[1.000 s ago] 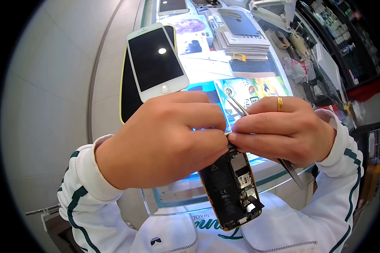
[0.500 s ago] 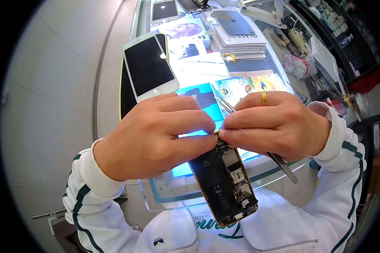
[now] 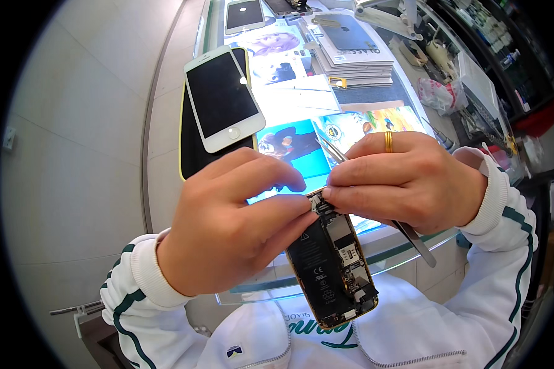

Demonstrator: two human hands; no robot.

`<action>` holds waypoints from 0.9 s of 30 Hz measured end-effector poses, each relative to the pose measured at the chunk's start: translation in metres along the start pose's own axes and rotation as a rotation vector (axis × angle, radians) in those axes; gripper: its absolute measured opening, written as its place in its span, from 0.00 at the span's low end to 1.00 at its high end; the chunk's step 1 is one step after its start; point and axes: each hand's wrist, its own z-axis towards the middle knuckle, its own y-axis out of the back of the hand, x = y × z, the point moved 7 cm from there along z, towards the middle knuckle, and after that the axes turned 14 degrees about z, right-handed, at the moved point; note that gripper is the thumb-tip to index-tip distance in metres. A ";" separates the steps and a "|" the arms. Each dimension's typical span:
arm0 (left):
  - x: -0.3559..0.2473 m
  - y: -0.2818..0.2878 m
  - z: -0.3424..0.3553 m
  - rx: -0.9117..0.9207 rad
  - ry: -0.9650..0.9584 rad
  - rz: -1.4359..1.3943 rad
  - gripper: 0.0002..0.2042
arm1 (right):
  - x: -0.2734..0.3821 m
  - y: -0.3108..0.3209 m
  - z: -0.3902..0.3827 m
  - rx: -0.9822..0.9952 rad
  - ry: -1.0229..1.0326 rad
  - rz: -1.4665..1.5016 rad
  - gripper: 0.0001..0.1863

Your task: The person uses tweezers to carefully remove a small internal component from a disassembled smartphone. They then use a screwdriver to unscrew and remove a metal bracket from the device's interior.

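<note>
An opened smartphone body, with its black battery and circuit board showing, hangs tilted in front of my chest. My left hand has curled fingers at its upper left, the thumb against the top end and the index fingertip lifted off. My right hand pinches the top edge between thumb and forefinger. Metal tweezers lie across that same hand, their tips pointing up and left, away from the phone. Whatever small part sits under the right fingertips is hidden.
A white-framed screen rests on a yellow-edged black pad at left. Beyond are another white phone, a stack of flat packages and printed cards. The glass counter's edge runs below my hands.
My left index finger has risen away from the phone's top end, uncovering more of its corner. The phone has shifted slightly right. My right hand still pinches the top edge, tweezers in it.
</note>
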 end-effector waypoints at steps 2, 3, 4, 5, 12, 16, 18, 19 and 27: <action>0.000 -0.001 0.001 0.013 0.025 -0.016 0.09 | -0.001 0.000 -0.002 -0.023 0.001 0.004 0.13; 0.000 -0.002 0.001 0.020 0.039 -0.023 0.09 | -0.001 0.000 -0.001 -0.017 -0.001 0.004 0.13; 0.000 -0.002 0.002 0.022 0.047 -0.035 0.08 | -0.001 0.000 -0.001 -0.010 -0.004 0.004 0.13; 0.001 -0.003 0.002 0.023 0.054 -0.047 0.08 | -0.001 0.000 -0.001 -0.004 -0.007 0.004 0.13; 0.003 -0.004 0.000 0.020 0.079 -0.067 0.08 | 0.000 0.000 -0.001 -0.011 0.004 -0.004 0.13; -0.020 0.007 -0.006 0.010 -0.004 0.069 0.12 | -0.001 -0.002 -0.002 -0.019 0.000 0.001 0.13; -0.036 0.007 -0.014 0.029 0.013 0.101 0.17 | -0.001 -0.001 -0.002 -0.025 -0.001 0.015 0.14; -0.041 0.001 -0.021 0.056 -0.026 0.148 0.28 | -0.001 0.000 -0.002 -0.030 0.001 0.025 0.14; -0.050 -0.007 -0.029 0.120 0.012 0.250 0.44 | -0.007 0.001 0.000 -0.088 -0.038 0.136 0.16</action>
